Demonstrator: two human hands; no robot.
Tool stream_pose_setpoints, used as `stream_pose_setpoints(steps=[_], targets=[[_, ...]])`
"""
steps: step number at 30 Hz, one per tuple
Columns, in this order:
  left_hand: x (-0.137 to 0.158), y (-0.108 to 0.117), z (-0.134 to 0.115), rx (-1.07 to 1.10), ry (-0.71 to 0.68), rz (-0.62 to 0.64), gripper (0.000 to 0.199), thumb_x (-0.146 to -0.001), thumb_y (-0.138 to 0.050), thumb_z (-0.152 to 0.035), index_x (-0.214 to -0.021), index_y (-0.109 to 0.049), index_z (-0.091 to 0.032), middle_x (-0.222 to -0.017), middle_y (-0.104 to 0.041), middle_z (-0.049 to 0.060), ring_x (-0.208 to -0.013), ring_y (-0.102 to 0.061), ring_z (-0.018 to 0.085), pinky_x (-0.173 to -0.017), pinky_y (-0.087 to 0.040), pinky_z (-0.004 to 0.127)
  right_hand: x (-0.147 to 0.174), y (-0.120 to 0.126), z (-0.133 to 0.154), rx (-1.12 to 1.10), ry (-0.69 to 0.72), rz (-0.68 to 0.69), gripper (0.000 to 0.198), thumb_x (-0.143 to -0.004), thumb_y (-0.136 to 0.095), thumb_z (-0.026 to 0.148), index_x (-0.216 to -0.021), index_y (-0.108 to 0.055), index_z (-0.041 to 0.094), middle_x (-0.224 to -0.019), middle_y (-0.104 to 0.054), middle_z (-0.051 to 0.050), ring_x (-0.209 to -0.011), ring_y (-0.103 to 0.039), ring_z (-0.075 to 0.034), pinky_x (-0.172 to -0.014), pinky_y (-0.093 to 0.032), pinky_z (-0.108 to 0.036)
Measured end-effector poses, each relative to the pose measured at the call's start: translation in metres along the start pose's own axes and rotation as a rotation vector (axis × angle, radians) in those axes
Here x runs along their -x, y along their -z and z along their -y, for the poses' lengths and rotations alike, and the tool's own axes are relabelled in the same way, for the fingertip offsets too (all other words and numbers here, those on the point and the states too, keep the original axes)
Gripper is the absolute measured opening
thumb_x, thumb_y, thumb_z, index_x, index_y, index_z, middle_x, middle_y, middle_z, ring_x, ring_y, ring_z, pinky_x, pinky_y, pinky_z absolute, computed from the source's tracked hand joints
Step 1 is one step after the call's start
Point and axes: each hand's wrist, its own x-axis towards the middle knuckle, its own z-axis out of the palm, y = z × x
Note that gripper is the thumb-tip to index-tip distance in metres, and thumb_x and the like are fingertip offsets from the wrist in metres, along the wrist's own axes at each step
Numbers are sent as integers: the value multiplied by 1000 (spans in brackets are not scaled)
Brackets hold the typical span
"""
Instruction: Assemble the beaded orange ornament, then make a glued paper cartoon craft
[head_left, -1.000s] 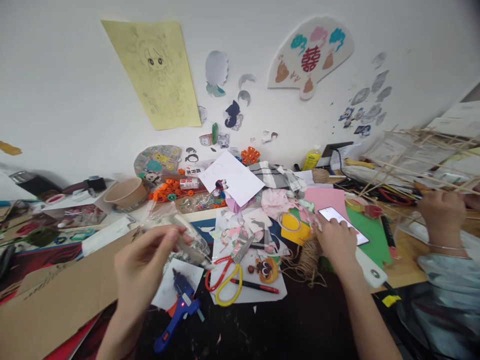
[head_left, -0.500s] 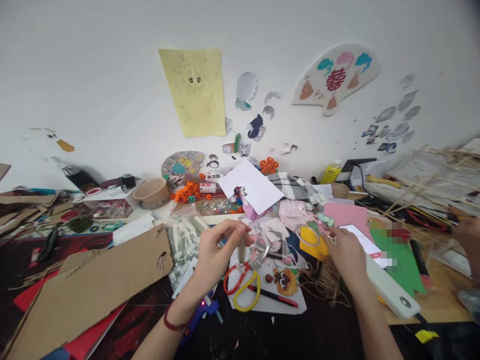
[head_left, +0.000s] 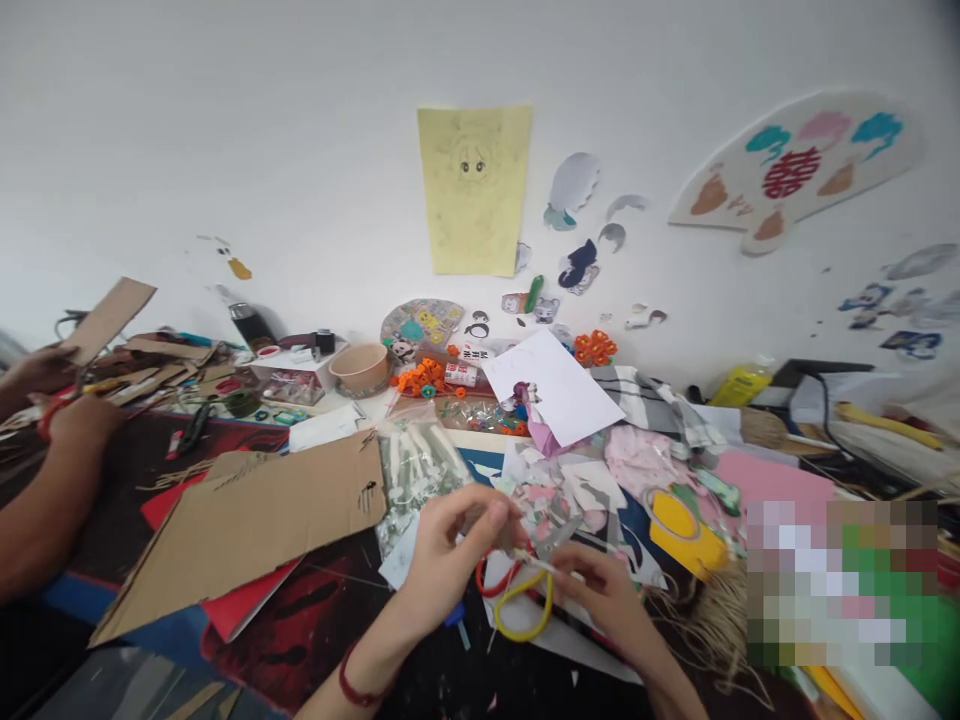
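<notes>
My left hand (head_left: pixel 465 548) is raised over the middle of the cluttered desk, fingers curled in a pinch; what sits between the fingertips is too small to make out. Close beside it, my right hand (head_left: pixel 600 588) pinches a thin whitish piece (head_left: pixel 538 565) that points toward the left fingertips. Under both hands lie scissors (head_left: pixel 550 598) with one red and one yellow handle, resting on white paper. Paper scraps (head_left: pixel 596 480) are heaped just behind. A piece of blue tool (head_left: pixel 454 615) shows below my left wrist, mostly hidden.
Brown cardboard (head_left: pixel 277 525) lies at left over red sheets. A bag of white sticks (head_left: pixel 420 460) is behind my left hand. Twine (head_left: pixel 716 610) and yellow paper (head_left: pixel 679 535) lie at right. At far left, another person's hands (head_left: pixel 82 425) hold cardboard (head_left: pixel 116 315) and red-handled scissors.
My right hand has come from beside the yellow paper at right to meet my left fingertips. The view has swung left, bringing another person's hands into sight.
</notes>
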Motion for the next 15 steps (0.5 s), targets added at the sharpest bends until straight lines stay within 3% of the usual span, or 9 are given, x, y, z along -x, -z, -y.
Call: stream_pose_setpoints(steps=[2,4,7,10,13,15], targets=[[21,10,13,10,39,-10,23,-96,-57,-33,-88,-70,-16,-77,-74,7,-72,-68,16,-69,-51,25,7,25,8,58,14,-66,33,-80,-71,51,-87,-73,19,-66,-70,-4,-58,-65,-20,-59,-54,-31],[42,16,25,35,94,54,26,-97,-56,-33,-87,-71,-15,-81,-74,9,-76,-69,18,-73,-51,28,13,49,25,178,47,-113,28,-81,-72,48,-83,-73,20,-79,-73,-6,-71,-69,-22,-62,-55,-29],[62,16,34,-43,59,170,23,-95,-58,-35,-92,-73,-17,-91,-76,9,-89,-68,21,-93,-46,36,19,68,61,424,128,-43,22,-86,-69,45,-89,-74,24,-80,-73,-4,-72,-67,-20,-66,-54,-27],[66,2,32,-218,-18,132,22,-94,-59,-32,-110,-70,-23,-109,-73,8,-106,-63,22,-103,-39,37,19,61,97,631,199,151,18,-92,-63,43,-90,-73,27,-81,-72,-1,-69,-66,-17,-62,-50,-25],[62,-25,29,-337,-28,105,44,-89,-66,-32,-132,-58,-25,-132,-62,10,-121,-55,24,-105,-39,38,18,37,122,761,305,329,15,-97,-58,37,-96,-71,30,-92,-74,0,-83,-68,-18,-74,-49,-27],[61,-45,30,-364,-16,87,48,-84,-73,-34,-129,-59,-23,-129,-64,11,-118,-57,27,-103,-42,38,19,24,132,799,372,365,14,-98,-56,32,-99,-70,28,-94,-73,-1,-85,-67,-19,-77,-48,-29]])
